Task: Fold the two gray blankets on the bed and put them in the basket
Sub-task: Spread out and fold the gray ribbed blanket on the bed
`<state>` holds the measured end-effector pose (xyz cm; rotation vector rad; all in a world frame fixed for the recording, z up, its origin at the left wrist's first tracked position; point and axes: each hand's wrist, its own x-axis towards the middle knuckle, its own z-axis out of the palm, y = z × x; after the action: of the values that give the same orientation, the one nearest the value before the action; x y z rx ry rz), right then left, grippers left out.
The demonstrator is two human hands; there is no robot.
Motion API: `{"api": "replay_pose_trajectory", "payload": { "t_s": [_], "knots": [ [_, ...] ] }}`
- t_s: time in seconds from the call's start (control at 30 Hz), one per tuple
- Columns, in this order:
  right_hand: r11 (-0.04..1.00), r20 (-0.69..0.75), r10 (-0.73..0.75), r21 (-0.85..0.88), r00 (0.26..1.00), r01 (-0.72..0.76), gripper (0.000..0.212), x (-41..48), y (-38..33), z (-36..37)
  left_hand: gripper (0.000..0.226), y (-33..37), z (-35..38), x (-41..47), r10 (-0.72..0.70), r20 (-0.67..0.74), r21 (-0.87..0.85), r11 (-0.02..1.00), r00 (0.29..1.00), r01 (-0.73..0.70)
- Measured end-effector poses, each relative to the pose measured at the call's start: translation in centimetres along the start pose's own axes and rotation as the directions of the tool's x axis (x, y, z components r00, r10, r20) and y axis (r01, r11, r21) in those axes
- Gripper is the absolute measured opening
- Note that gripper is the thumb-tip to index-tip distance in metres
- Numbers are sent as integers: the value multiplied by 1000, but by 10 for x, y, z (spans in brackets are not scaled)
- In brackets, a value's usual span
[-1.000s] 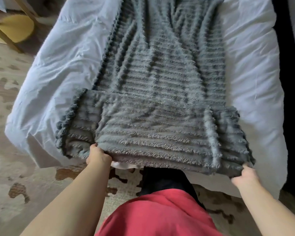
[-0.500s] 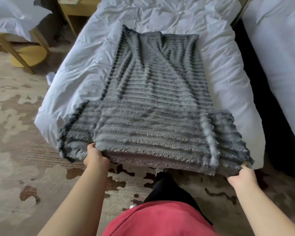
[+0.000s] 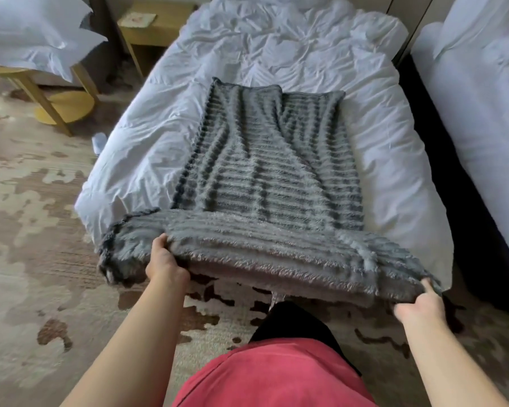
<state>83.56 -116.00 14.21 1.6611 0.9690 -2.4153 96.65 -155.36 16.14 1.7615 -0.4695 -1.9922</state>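
Head view is down over the bed (image 3: 306, 54), and both hands are on the gray blanket (image 3: 271, 171). The left hand (image 3: 165, 262) has its fingers curled round the near hem, gripping a thick doubled layer. The right hand (image 3: 417, 306) pinches the near right corner, thumb on top, fingers tucked under the pile. So both grips are closed on fabric.

From the grips, the blanket runs straight away from me. It's a long narrow strip, its long axis pointing up the bed, with the far hem lying flat on the white bedding well beyond both hands. The near end, between and just ahead of the hands, is lifted clear of the mattress edge and flares wider than the rest. A floppy bit of it hangs out past the left hand on that hand's outer side. The hem stretches fairly level from one grip to the other.

My read is that the next fold goes lengthwise, with the near hem carried forward over the strip to meet the far hem. The left hand sits a touch farther forward than the right, so they should travel together or the fold will skew. The loose fabric outside the left grip could drag.

I can't see a basket or a second blanket anywhere. There's no writing on the blanket. A small card (image 3: 138, 18) on the nightstand (image 3: 159, 33), far beyond the left hand, is too blurred to read.
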Motion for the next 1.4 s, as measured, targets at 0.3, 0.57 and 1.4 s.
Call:
{"api": "replay_pose_trajectory", "payload": {
  "t_s": [0.3,0.57,1.4],
  "knots": [
    [997,313,-35,71,949,13,27,5,-36,177,30,41,159,30,122,188,-91,990,975,-106],
    [939,281,216,-324,935,-120,62,124,-10,307,65,15,261,118,-88,284,-65,992,955,111],
    [923,-39,218,-316,975,-219,55,97,35,54,69,-45,79,105,-299,128,172,946,946,276]
  ]
}}
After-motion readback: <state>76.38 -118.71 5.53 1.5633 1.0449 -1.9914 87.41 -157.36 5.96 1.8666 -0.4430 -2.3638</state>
